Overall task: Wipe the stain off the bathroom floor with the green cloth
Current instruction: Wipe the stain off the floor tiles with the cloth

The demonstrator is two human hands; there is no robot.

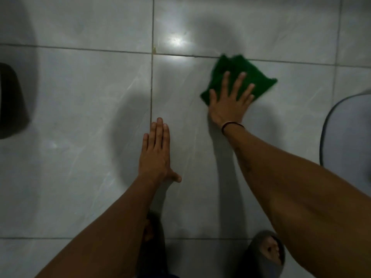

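Note:
The green cloth (239, 71) lies crumpled on the grey tiled floor (90, 97), right of centre, just below a grout line. My right hand (228, 105) presses flat on the cloth's near part with the fingers spread. My left hand (156, 153) rests flat on the bare tile, fingers together, holding nothing, to the lower left of the cloth. A small yellowish stain (154, 49) sits where two grout lines cross, well to the left of the cloth.
A dark object (12, 101) stands at the left edge. A grey rounded mat or rim (345, 133) shows at the right edge. My feet in grey slippers (267, 251) are at the bottom. A bright glare (176, 41) shines on the tile above centre.

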